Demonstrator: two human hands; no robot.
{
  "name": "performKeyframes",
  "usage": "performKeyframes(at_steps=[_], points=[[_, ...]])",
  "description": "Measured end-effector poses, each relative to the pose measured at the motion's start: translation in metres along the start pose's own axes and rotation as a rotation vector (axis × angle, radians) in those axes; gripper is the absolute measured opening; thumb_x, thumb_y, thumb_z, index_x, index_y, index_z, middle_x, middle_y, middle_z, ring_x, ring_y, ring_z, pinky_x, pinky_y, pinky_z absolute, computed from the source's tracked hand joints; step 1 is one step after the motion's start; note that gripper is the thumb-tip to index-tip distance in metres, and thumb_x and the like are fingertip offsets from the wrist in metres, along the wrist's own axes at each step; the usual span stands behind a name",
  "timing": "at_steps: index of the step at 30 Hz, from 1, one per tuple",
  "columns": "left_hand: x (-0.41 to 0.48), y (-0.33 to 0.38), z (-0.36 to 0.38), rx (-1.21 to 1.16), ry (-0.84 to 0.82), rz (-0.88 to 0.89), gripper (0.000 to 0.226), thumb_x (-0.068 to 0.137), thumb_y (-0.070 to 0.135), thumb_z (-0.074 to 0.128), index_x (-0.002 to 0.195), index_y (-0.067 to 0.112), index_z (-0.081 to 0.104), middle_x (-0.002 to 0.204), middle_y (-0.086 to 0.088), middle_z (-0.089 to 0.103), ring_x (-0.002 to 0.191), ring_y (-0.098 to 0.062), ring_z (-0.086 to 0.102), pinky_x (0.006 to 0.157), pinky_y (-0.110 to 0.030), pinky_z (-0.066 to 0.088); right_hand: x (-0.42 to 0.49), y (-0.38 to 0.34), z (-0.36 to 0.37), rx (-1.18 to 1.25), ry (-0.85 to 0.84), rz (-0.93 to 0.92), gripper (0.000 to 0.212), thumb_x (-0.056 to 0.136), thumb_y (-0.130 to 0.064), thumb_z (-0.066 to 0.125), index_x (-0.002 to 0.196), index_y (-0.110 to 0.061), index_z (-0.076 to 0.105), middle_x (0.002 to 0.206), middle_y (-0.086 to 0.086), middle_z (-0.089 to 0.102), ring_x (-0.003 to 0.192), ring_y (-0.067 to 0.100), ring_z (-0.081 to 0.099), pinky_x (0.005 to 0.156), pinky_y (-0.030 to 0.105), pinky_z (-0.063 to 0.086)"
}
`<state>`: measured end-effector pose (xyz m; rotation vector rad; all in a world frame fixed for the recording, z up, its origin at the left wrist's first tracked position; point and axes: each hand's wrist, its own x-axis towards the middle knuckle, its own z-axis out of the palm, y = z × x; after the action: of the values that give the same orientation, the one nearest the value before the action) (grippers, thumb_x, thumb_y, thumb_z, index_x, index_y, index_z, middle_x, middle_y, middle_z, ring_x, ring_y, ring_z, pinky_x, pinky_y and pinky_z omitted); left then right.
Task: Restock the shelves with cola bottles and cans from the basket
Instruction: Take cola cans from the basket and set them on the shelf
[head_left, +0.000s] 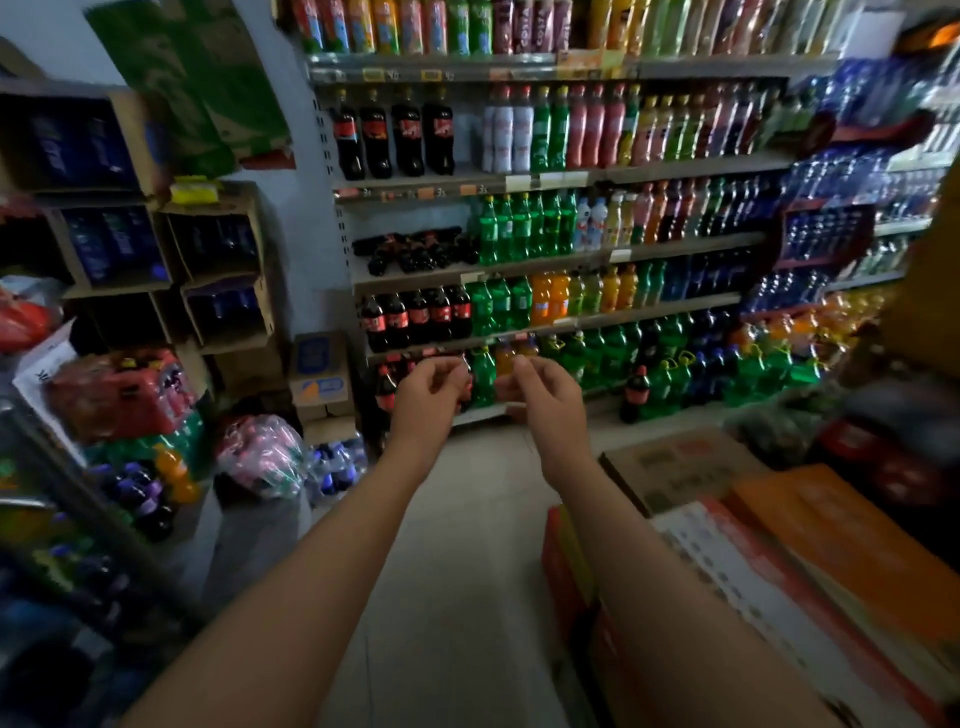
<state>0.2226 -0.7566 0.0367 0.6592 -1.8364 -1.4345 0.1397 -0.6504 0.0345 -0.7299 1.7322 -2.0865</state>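
Note:
Both my arms reach forward toward the drinks shelving (545, 267). My left hand (431, 389) and my right hand (545, 395) hover side by side in front of the lowest shelf, fingers loosely curled and apart, nothing in either. Cola bottles (395, 132) stand upright on the second shelf at the left. A few small cola bottles (410, 249) lie on their sides on the third shelf. More cola bottles (415, 317) fill the left of the fourth shelf, and one large cola bottle (635, 395) stands on the floor. No basket is in view.
Green, orange and blue soft drinks fill the other shelves. Stacked cardboard boxes (218, 270) of bottles stand at the left, with shrink-wrapped packs (119, 395) below. Flat cartons (779, 545) lie at the right. A pale floor strip (467, 519) runs between them.

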Motion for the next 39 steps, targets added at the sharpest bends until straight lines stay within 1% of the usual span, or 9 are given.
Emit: performKeyframes(at_steps=[5,10,13,17,21,26,31,36,39], points=[[-0.084,0.016,0.011,-0.082,-0.045,-0.012,0.009,0.096,0.023,0.056,0.091,0.027,0.063,0.093,-0.003,0.068,0.085,-0.017,0.065,0.082,-0.039,0.054,-0.093,-0.023,-0.037,-0.019,0.099,0.022,0.026,0.100,-0.028,0.048,0.107,-0.007,0.062,0.092,0.007,0.069,0.083,0.015,0.065,0.074,0.027,0.054],[-0.152,0.054,0.058,-0.146,-0.178,0.004,0.014,0.097,0.023,0.054,0.106,0.016,0.062,0.097,-0.002,0.068,0.088,-0.017,0.064,0.079,-0.031,0.053,-0.164,-0.062,-0.095,0.044,0.225,0.008,0.025,0.100,-0.029,0.049,0.103,-0.008,0.063,0.093,0.010,0.069,0.089,0.024,0.067,0.077,0.031,0.054],[-0.196,0.086,0.103,-0.194,-0.289,0.033,0.015,0.098,0.026,0.053,0.106,0.018,0.063,0.100,-0.002,0.069,0.093,-0.017,0.066,0.081,-0.028,0.054,-0.202,-0.089,-0.138,0.044,0.299,-0.012,0.029,0.099,-0.031,0.050,0.107,-0.007,0.063,0.099,0.015,0.069,0.091,0.025,0.068,0.072,0.026,0.055],[-0.257,0.128,0.169,-0.277,-0.427,0.042,0.023,0.096,0.031,0.055,0.110,0.016,0.065,0.105,-0.006,0.070,0.098,-0.021,0.067,0.083,-0.032,0.057,-0.259,-0.127,-0.203,0.065,0.375,-0.078,0.029,0.099,-0.027,0.050,0.109,-0.004,0.063,0.101,0.019,0.068,0.091,0.025,0.068,0.080,0.038,0.057],[-0.326,0.171,0.245,-0.368,-0.567,0.050,0.022,0.096,0.032,0.054,0.106,0.016,0.066,0.105,-0.013,0.070,0.098,-0.029,0.068,0.088,-0.046,0.056,-0.333,-0.169,-0.289,0.026,0.474,-0.152,0.031,0.100,-0.031,0.047,0.108,-0.006,0.064,0.092,0.007,0.070,0.083,0.013,0.068,0.073,0.025,0.056],[-0.425,0.221,0.355,-0.386,-0.773,0.140,0.027,0.099,0.027,0.052,0.108,0.006,0.065,0.093,-0.004,0.068,0.088,-0.019,0.066,0.078,-0.035,0.054,-0.424,-0.219,-0.412,-0.077,0.718,-0.229,0.032,0.099,-0.033,0.048,0.105,-0.008,0.066,0.091,0.009,0.071,0.082,0.018,0.066,0.075,0.036,0.053],[-0.482,0.232,0.428,-0.403,-0.939,0.102,0.021,0.097,0.027,0.055,0.098,0.010,0.067,0.088,-0.003,0.068,0.081,-0.017,0.063,0.079,-0.034,0.051,-0.465,-0.229,-0.495,-0.078,0.881,-0.221,0.027,0.099,-0.030,0.049,0.095,-0.009,0.066,0.085,0.008,0.070,0.081,0.020,0.063,0.073,0.035,0.049],[-0.495,0.233,0.479,-0.305,-1.029,0.117,0.025,0.098,0.027,0.054,0.103,0.005,0.066,0.095,-0.009,0.068,0.082,-0.016,0.063,0.071,-0.024,0.050,-0.469,-0.217,-0.550,-0.082,0.934,-0.174,0.027,0.098,-0.032,0.051,0.094,-0.009,0.065,0.085,0.006,0.069,0.081,0.019,0.062,0.075,0.034,0.050],[-0.484,0.226,0.508,-0.210,-1.099,0.094,0.026,0.097,0.030,0.056,0.100,0.007,0.066,0.099,-0.015,0.068,0.084,-0.020,0.063,0.077,-0.032,0.051,-0.465,-0.204,-0.579,-0.082,0.984,-0.139,0.031,0.097,-0.035,0.052,0.098,-0.008,0.067,0.083,0.002,0.070,0.079,0.015,0.064,0.076,0.034,0.052]])
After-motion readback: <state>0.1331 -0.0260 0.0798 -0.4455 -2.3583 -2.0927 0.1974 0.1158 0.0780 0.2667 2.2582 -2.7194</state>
